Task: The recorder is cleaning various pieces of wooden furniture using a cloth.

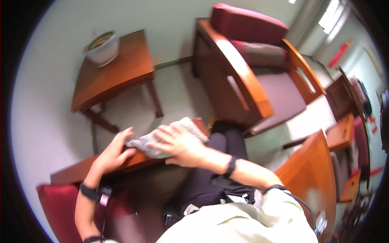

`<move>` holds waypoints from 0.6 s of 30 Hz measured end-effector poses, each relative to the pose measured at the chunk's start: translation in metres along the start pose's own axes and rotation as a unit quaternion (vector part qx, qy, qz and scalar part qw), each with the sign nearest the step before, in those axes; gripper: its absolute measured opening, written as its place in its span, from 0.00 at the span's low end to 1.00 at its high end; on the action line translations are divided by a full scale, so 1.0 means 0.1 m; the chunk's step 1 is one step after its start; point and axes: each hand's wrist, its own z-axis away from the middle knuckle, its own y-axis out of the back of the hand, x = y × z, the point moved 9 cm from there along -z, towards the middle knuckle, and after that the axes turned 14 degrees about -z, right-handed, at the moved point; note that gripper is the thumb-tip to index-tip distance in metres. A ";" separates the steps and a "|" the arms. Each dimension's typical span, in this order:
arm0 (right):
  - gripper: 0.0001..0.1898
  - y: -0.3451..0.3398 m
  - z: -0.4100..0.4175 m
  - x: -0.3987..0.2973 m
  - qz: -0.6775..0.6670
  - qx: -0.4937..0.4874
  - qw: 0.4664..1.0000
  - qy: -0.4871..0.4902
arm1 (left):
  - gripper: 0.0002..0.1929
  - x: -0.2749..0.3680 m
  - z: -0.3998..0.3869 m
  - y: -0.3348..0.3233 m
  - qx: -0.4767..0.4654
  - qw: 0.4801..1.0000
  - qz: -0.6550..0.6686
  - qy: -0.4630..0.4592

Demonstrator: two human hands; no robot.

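Observation:
A grey-and-white cloth (191,129), knitted-looking and somewhat blurred, lies bunched along the wooden armrest (82,170) of a chair before me. My right hand (182,145) is on top of it, fingers spread over the fabric and thumb by its near edge. At the cloth's left end is my left hand (112,153), its thumb and fingers apart around the darker grey tip. Whether the left fingers touch the fabric is hard to tell. Black straps circle both wrists, and a small device (104,196) sits at the left one.
A wooden side table (133,57) carries a white potted planter (104,53) by the wall. Beyond the armrest is a wooden armchair (225,82) with dark red and mauve cushions. Another wooden surface (313,164) stands at my right, with a crumpled clear plastic item (321,223) near it.

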 end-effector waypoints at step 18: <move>0.35 0.00 0.63 0.51 0.081 0.217 0.968 -0.091 | 0.29 0.00 0.37 0.00 0.190 0.959 -0.202 0.058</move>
